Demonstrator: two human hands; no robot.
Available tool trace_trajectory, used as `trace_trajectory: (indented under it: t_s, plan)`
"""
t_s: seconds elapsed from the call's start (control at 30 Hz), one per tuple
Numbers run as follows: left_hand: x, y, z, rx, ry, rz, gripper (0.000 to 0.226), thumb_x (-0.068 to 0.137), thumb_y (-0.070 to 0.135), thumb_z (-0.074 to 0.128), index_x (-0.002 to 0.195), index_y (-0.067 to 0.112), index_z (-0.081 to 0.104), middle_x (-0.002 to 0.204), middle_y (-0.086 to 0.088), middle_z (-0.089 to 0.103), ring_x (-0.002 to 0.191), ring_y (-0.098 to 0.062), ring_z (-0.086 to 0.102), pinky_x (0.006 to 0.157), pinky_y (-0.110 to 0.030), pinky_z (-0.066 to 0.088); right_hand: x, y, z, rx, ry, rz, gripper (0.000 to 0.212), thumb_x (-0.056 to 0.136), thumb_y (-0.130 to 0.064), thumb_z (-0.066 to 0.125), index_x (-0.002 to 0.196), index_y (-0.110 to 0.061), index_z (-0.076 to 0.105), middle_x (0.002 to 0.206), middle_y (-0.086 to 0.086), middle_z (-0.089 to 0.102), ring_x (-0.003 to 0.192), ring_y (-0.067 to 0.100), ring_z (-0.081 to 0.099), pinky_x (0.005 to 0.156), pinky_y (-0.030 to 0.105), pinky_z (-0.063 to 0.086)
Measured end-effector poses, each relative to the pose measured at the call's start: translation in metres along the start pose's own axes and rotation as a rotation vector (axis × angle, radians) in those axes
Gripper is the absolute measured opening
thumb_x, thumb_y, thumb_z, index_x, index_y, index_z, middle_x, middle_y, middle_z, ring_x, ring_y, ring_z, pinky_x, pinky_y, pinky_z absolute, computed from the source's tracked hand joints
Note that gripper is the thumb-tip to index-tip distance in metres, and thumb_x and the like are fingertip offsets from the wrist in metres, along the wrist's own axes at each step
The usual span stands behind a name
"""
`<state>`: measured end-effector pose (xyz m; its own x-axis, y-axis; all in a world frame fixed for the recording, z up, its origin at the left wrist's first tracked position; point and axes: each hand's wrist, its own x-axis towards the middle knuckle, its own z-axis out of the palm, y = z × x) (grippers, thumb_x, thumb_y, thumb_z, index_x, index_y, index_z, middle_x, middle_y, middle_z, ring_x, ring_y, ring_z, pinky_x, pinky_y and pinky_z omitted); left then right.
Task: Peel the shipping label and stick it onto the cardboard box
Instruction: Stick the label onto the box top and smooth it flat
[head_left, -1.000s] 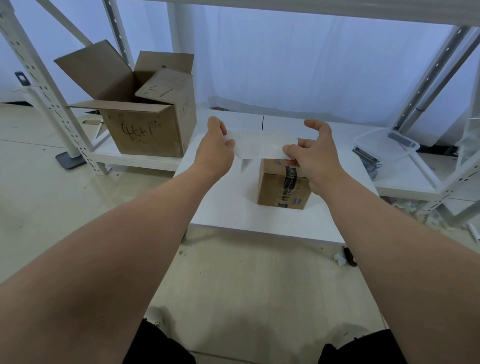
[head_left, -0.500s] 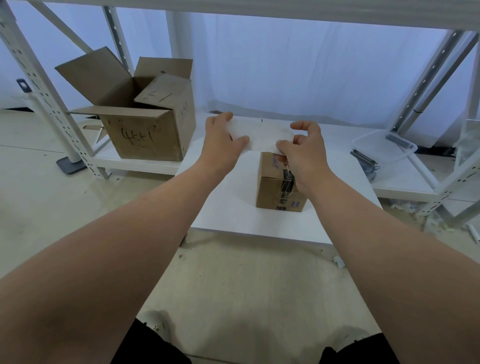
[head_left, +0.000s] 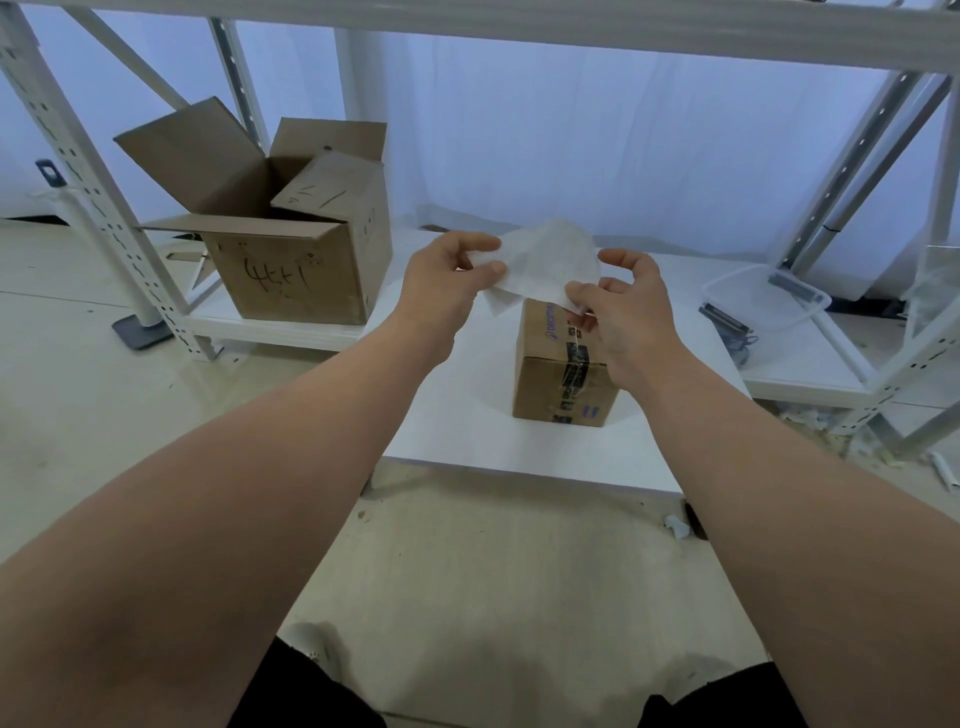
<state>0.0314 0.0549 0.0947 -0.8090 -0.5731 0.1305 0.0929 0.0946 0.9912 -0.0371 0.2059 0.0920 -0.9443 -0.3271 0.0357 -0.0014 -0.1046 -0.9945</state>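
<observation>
Shipping label, a thin white paper sheet, spans my hands: left hand and right hand each pinch an end. Small brown cardboard box sits on the white counter directly below, nearer my right.

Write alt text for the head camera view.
Two bare hands hold a white label in the air just above a small taped cardboard box on a white table: the left hand pinches its left edge, the right hand its lower right corner. An open box sits on a shelf to the left.
</observation>
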Motion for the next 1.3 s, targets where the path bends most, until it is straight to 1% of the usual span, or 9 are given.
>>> trace_trajectory:
  t_s: [0.13, 0.3, 0.5, 0.67, 0.77, 0.97, 1.13, 1.2, 1.3]
  plan:
    - [0.001, 0.0, -0.002, -0.133, 0.003, -0.112, 0.014, 0.085, 0.007, 0.065, 0.096, 0.017, 0.066, 0.09, 0.002, 0.062, 0.077, -0.009, 0.055, 0.067, -0.017, 0.041, 0.0, 0.0, -0.002, 0.039, 0.0, 0.01, 0.042, 0.085, 0.002, 0.063, 0.116, -0.018, 0.043, 0.081, 0.003, 0.06, 0.068, 0.014, 0.061, 0.06, 0.024, 0.053]
    - [0.003, -0.002, -0.002, 0.015, 0.041, -0.043, 0.011, 0.088, 0.007, 0.061, 0.097, 0.011, 0.066, 0.081, 0.004, 0.057, 0.071, -0.005, 0.052, 0.056, -0.005, 0.042, 0.0, 0.0, -0.007, 0.046, 0.012, 0.026, 0.044, 0.083, 0.002, 0.064, 0.117, -0.017, 0.043, 0.08, 0.002, 0.056, 0.062, 0.011, 0.059, 0.058, 0.022, 0.052]
    - [0.006, -0.013, 0.001, 0.141, 0.138, -0.016, 0.009, 0.088, 0.009, 0.061, 0.094, 0.011, 0.067, 0.074, 0.005, 0.053, 0.066, -0.008, 0.049, 0.066, -0.017, 0.043, -0.003, -0.004, -0.004, 0.068, 0.011, 0.042, 0.044, 0.082, 0.003, 0.066, 0.115, -0.016, 0.044, 0.083, 0.002, 0.053, 0.06, 0.01, 0.058, 0.051, 0.017, 0.051]
    - [0.006, -0.016, -0.002, 0.225, 0.148, 0.007, 0.007, 0.089, 0.01, 0.06, 0.093, 0.011, 0.066, 0.071, 0.006, 0.054, 0.062, -0.008, 0.048, 0.06, -0.017, 0.041, -0.002, -0.005, -0.001, 0.001, 0.017, 0.016, 0.044, 0.081, 0.005, 0.066, 0.113, -0.017, 0.045, 0.087, 0.002, 0.053, 0.067, 0.014, 0.058, 0.066, 0.026, 0.051]
    - [0.006, -0.017, -0.004, 0.25, 0.152, 0.005, 0.005, 0.09, 0.011, 0.059, 0.092, 0.012, 0.063, 0.073, 0.004, 0.054, 0.063, -0.008, 0.049, 0.057, -0.017, 0.041, -0.003, -0.005, -0.001, -0.028, 0.022, 0.019, 0.045, 0.08, 0.004, 0.067, 0.113, -0.018, 0.046, 0.091, 0.002, 0.052, 0.071, 0.013, 0.057, 0.068, 0.026, 0.052]
    - [0.005, -0.02, -0.005, 0.26, 0.171, 0.001, 0.008, 0.09, 0.011, 0.058, 0.09, 0.012, 0.05, 0.074, 0.004, 0.047, 0.062, -0.008, 0.044, 0.055, -0.018, 0.038, -0.005, -0.004, -0.004, -0.025, 0.011, 0.029, 0.041, 0.08, 0.006, 0.066, 0.11, -0.016, 0.048, 0.086, 0.001, 0.053, 0.063, 0.01, 0.057, 0.057, 0.019, 0.053]
    - [0.007, -0.023, -0.009, 0.29, 0.158, -0.005, 0.014, 0.091, 0.009, 0.055, 0.084, 0.016, 0.045, 0.072, 0.004, 0.045, 0.062, -0.008, 0.043, 0.054, -0.019, 0.036, -0.004, -0.001, -0.006, -0.046, -0.001, 0.024, 0.038, 0.08, 0.006, 0.066, 0.108, -0.013, 0.05, 0.079, 0.001, 0.056, 0.052, 0.004, 0.059, 0.054, 0.018, 0.052]
    - [0.007, -0.024, -0.01, 0.304, 0.153, -0.005, 0.015, 0.092, 0.007, 0.053, 0.083, 0.016, 0.045, 0.072, 0.004, 0.045, 0.061, -0.005, 0.044, 0.052, -0.018, 0.035, -0.003, 0.001, -0.008, -0.057, -0.006, 0.023, 0.037, 0.08, 0.006, 0.067, 0.107, -0.014, 0.05, 0.08, 0.002, 0.057, 0.055, 0.007, 0.06, 0.056, 0.02, 0.053]
    - [0.007, -0.024, -0.01, 0.346, 0.134, -0.005, 0.008, 0.093, 0.007, 0.052, 0.089, 0.014, 0.049, 0.07, 0.005, 0.045, 0.06, -0.006, 0.043, 0.052, -0.017, 0.035, -0.001, 0.009, -0.013, -0.085, -0.011, 0.048, 0.035, 0.079, 0.006, 0.067, 0.098, -0.018, 0.051, 0.094, 0.012, 0.063, 0.072, 0.02, 0.065, 0.07, 0.031, 0.056]
